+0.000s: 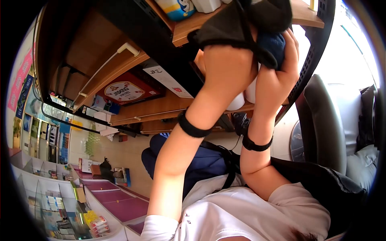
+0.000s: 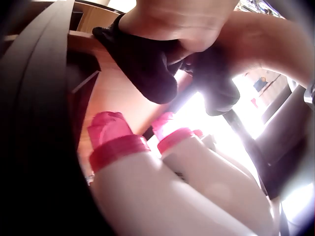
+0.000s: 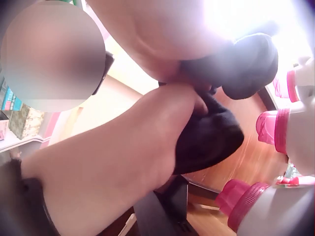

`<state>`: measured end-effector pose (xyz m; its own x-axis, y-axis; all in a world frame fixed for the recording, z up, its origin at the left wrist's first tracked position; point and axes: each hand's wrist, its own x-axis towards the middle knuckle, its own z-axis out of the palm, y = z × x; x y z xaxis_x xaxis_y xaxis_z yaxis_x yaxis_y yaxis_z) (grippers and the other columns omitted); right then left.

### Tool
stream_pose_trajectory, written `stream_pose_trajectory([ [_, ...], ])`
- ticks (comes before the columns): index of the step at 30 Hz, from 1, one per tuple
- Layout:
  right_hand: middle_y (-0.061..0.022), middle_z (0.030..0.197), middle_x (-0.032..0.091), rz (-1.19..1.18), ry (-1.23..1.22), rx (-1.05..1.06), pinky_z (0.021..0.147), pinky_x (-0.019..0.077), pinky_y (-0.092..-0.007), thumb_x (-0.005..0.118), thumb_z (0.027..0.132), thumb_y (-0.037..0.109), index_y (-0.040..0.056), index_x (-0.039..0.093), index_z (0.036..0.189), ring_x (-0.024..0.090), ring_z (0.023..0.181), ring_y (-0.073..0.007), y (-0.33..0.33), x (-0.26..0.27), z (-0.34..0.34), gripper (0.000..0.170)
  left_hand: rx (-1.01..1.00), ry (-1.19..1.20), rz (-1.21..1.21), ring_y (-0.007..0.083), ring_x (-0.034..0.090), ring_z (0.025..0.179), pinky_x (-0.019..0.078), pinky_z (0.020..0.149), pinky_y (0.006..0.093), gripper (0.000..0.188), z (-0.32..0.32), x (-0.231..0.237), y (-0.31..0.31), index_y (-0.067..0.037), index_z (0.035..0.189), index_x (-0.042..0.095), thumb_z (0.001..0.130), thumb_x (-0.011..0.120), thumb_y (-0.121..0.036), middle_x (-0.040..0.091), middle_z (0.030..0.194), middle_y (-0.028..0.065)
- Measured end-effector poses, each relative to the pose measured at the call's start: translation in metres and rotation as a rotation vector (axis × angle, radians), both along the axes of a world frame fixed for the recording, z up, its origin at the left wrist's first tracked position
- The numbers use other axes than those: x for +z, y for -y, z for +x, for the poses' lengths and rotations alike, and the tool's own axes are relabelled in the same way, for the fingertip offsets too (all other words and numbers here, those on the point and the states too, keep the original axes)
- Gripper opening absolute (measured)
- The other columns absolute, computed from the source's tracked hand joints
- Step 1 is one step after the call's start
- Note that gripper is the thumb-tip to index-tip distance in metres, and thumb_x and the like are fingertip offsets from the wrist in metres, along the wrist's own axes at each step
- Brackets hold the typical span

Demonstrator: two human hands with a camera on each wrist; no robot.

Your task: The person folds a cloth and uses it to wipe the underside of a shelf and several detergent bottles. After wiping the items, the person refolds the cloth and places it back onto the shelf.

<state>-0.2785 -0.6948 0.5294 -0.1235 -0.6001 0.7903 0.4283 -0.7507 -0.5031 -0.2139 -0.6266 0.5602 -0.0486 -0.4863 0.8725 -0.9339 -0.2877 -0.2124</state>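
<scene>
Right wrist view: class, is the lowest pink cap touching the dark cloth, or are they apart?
Apart. The right wrist view shows brown wood between the lowest pink cap and the dark cloth.

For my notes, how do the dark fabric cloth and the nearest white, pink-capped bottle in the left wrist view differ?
The dark fabric cloth is bunched; the white, pink-capped bottle has a smooth, firm-looking shape. The cloth is gripped; the bottle isn't.
</scene>
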Motion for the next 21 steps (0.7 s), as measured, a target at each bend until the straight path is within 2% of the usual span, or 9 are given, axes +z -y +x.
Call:
stream_pose_trajectory([
  [2,-0.0150,0.122,0.070,0.169,0.047,0.094,0.108,0.0438,-0.0357,0.053,0.072,-0.008,-0.0033,0.067,0.121,0.064,0.116,-0.0316,-0.006,-0.001,-0.009,0.051,-0.068,0.061,-0.163,0.0444,0.063,0.116,0.0507,0.094,0.0520,0.057,-0.005,-0.015,0.013,0.005,0.130,0.063,0.077,0.071,-0.014,0.064,0.124,0.0288],
  [3,-0.0143,0.115,0.071,0.242,-0.005,0.088,0.100,0.0476,-0.0315,0.058,0.073,-0.009,-0.0039,0.067,0.121,0.067,0.106,-0.0258,-0.007,-0.005,-0.015,0.049,-0.127,-0.129,-0.059,0.0493,0.043,0.139,0.0354,0.113,0.0550,0.063,-0.005,-0.031,0.012,0.003,0.143,0.054,0.085,0.069,-0.017,0.046,0.153,0.0277],
  [7,-0.0116,0.108,0.071,0.443,-0.106,0.410,0.090,0.0492,-0.0266,0.060,0.073,-0.009,-0.0053,0.066,0.119,0.064,0.101,-0.0174,-0.001,-0.015,-0.030,0.047,-0.044,-0.150,0.034,0.0522,0.040,0.141,0.0331,0.115,0.0580,0.061,-0.015,-0.058,-0.011,0.001,0.144,0.054,0.085,0.067,-0.013,0.043,0.155,0.0308],
  [8,-0.0162,0.115,0.070,0.344,-0.264,0.330,0.096,0.0491,-0.0303,0.056,0.071,-0.010,-0.0070,0.064,0.119,0.066,0.107,-0.0254,0.001,-0.019,-0.028,0.049,-0.041,-0.144,0.028,0.0522,0.040,0.141,0.0331,0.115,0.0580,0.061,-0.013,-0.072,-0.019,0.001,0.144,0.054,0.085,0.067,-0.013,0.043,0.155,0.0308],
  [10,-0.0235,0.128,0.065,0.205,-0.506,0.216,0.107,0.0463,-0.0381,0.052,0.069,-0.010,-0.0071,0.061,0.124,0.062,0.121,-0.0386,-0.002,-0.032,-0.009,0.056,0.208,-0.262,-0.015,0.0527,0.038,0.143,0.0323,0.116,0.0586,0.059,-0.006,-0.092,-0.032,0.001,0.143,0.055,0.087,0.066,-0.014,0.041,0.156,0.0315],
  [13,-0.0318,0.141,0.054,0.060,-0.379,0.319,0.115,0.0398,-0.0462,0.049,0.069,-0.009,-0.0061,0.055,0.135,0.049,0.135,-0.0472,-0.020,-0.062,0.036,0.066,0.166,-0.338,-0.071,0.0522,0.039,0.143,0.0335,0.115,0.0583,0.063,0.007,-0.095,-0.040,0.003,0.147,0.049,0.089,0.065,-0.013,0.038,0.158,0.0317],
  [16,-0.0310,0.124,0.062,0.260,-0.331,0.567,0.107,0.0455,-0.0425,0.048,0.073,-0.005,-0.0052,0.054,0.137,0.060,0.119,-0.0463,-0.028,-0.084,0.055,0.065,0.118,-0.440,-0.077,0.0524,0.040,0.141,0.0348,0.115,0.0550,0.066,0.015,-0.091,-0.039,0.008,0.148,0.043,0.089,0.064,-0.011,0.038,0.157,0.0320],
  [18,-0.0238,0.107,0.065,0.337,-0.314,0.677,0.094,0.0496,-0.0353,0.050,0.073,-0.003,-0.0031,0.059,0.133,0.063,0.098,-0.0384,-0.022,-0.078,0.048,0.060,0.236,-0.339,0.016,0.0511,0.040,0.141,0.0349,0.116,0.0538,0.065,0.011,-0.084,-0.037,0.008,0.148,0.044,0.089,0.064,-0.011,0.038,0.156,0.0331],
  [21,-0.0223,0.104,0.066,0.350,-0.363,0.624,0.091,0.0500,-0.0332,0.049,0.072,-0.004,-0.0028,0.063,0.128,0.062,0.094,-0.0355,-0.017,-0.081,0.046,0.058,0.245,-0.310,0.035,0.0516,0.041,0.141,0.0330,0.118,0.0545,0.065,0.012,-0.090,-0.041,0.008,0.148,0.043,0.092,0.064,-0.017,0.037,0.157,0.0339],
])
